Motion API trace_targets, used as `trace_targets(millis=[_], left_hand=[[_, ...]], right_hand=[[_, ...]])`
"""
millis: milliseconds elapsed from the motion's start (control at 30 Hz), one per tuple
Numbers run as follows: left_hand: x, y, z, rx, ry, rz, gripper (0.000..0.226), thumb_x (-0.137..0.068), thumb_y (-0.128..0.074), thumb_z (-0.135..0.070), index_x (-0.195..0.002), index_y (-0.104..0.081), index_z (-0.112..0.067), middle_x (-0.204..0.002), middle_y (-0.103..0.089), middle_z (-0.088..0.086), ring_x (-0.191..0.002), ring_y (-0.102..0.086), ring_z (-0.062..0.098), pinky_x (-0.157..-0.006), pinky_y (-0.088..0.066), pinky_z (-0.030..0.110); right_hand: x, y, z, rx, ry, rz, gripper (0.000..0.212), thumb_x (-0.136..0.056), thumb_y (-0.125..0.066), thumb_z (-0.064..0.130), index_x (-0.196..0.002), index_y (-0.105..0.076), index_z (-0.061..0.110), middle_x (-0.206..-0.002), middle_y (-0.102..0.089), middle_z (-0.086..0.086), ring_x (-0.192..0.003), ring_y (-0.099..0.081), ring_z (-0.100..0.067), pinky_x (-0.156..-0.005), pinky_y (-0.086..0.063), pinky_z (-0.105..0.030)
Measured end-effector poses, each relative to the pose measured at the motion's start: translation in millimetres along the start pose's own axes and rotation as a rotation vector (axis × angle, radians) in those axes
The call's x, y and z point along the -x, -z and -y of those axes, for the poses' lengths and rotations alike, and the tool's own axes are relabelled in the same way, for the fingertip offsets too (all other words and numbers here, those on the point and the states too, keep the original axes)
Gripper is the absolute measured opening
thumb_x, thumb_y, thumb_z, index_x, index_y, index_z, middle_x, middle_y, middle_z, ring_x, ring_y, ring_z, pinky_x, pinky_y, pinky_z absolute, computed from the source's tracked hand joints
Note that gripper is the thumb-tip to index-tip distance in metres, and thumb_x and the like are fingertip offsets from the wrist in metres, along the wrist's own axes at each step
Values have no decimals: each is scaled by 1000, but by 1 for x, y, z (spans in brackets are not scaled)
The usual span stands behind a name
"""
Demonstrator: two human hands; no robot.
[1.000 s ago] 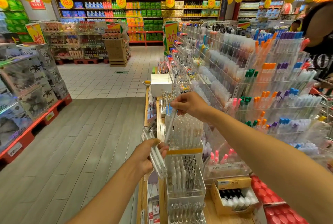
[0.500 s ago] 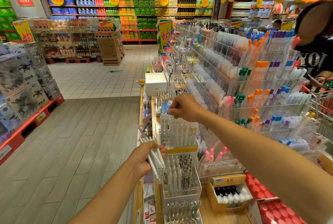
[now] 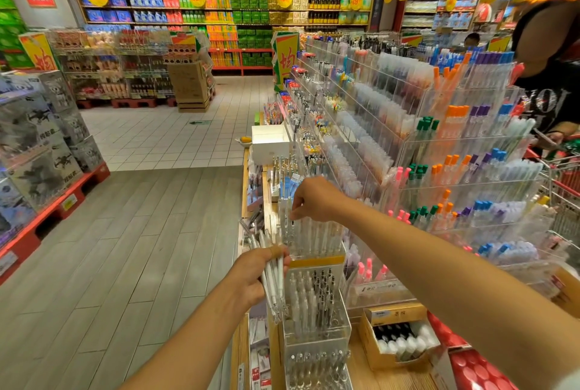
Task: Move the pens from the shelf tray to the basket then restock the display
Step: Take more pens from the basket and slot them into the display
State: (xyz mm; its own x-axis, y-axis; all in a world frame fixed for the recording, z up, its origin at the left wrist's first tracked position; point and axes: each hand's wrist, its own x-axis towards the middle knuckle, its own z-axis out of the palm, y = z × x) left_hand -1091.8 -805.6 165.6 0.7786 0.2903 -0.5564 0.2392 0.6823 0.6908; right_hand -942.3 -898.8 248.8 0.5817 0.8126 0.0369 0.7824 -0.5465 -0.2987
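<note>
At the aisle-side edge of the pen display, the left hand (image 3: 251, 276) grips a bundle of white pens (image 3: 272, 283) beside the clear tray (image 3: 314, 239), whose pens the right hand (image 3: 317, 199) pinches from above, with open wooden floor (image 3: 141, 248) to the left.

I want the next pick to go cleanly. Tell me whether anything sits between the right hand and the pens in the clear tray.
Nothing visible does. The right hand is already at the tops of the white pens standing in the clear tray, fingers reaching down onto one. The left hand holds its bundle of pens lower and to the left, beside the tray.
</note>
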Motion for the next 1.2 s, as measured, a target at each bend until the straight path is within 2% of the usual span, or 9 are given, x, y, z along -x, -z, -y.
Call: trace_targets(millis=[233, 333, 433, 567, 667, 767, 900, 967, 1200], left_hand=[[3, -4, 0, 35, -37, 66, 6, -82, -70, 0, -85, -69, 5, -65, -66, 15, -51, -66, 19, -48, -56, 24], [5, -7, -2, 37, -66, 76, 6, -81, -70, 0, -84, -68, 5, -65, -66, 14, -52, -66, 19, -48, -56, 24], [7, -9, -3, 22, -79, 99, 17, -72, -75, -8, -85, -70, 3, -69, -67, 13, -56, -67, 19, -52, -57, 26], [8, -8, -3, 102, -51, 96, 20, -79, -74, -16, -91, -71, 0, -72, -64, 12, -60, -64, 20, -58, -59, 31], [4, 1, 1, 149, 31, -17, 15, -92, -66, -15, -101, -63, -3, -68, -59, 11, -49, -61, 19, -46, -56, 29], [1, 9, 7, 119, 98, -88, 17, -96, -62, -16, -103, -59, -1, -69, -58, 14, -54, -61, 21, -45, -56, 28], [-2, 13, 12, 73, 101, -130, 16, -98, -57, -12, -97, -60, 4, -70, -62, 16, -63, -61, 23, -56, -57, 32], [0, 13, 12, 64, 95, -133, 15, -98, -56, -9, -96, -60, 5, -70, -64, 17, -62, -63, 24, -56, -57, 32], [7, 10, 9, 62, 67, -83, 15, -98, -50, -1, -105, -58, 8, -88, -67, 22, -75, -66, 29, -65, -59, 37]], right_hand=[[13, 9, 17, -146, 57, -17, 31, -89, -67, 39, -100, -75, 12, -91, -71, -6, -82, -63, -21, -72, -50, -36], [16, 10, 20, -201, 34, 140, 29, -93, -64, 34, -101, -75, 8, -81, -70, 7, -72, -62, -14, -64, -50, -27], [18, 9, 17, -387, -13, 176, 22, -93, -65, 20, -103, -73, 3, -63, -65, 22, -58, -54, -3, -55, -46, -16], [22, 17, 10, -543, -59, 167, 10, -94, -62, 11, -92, -70, 5, -71, -66, 3, -57, -53, -6, -51, -44, -16], [22, 27, 1, -584, -98, 94, 14, -96, -59, 10, -102, -67, 1, -75, -63, 0, -62, -53, -9, -56, -45, -19], [23, 34, -6, -418, -67, -17, 17, -98, -57, 16, -106, -69, 7, -79, -63, 6, -65, -54, -8, -57, -42, -15], [26, 31, -5, -128, 46, -108, 17, -98, -54, 16, -104, -69, 10, -88, -61, 8, -72, -52, -4, -58, -38, -14], [27, 25, -5, -89, 68, -118, 18, -98, -53, 15, -105, -68, 9, -92, -63, 4, -75, -53, -6, -65, -43, -19], [26, 24, -2, -82, 88, -86, 18, -99, -54, 18, -108, -67, 9, -104, -68, -2, -74, -50, -3, -61, -36, -14]])
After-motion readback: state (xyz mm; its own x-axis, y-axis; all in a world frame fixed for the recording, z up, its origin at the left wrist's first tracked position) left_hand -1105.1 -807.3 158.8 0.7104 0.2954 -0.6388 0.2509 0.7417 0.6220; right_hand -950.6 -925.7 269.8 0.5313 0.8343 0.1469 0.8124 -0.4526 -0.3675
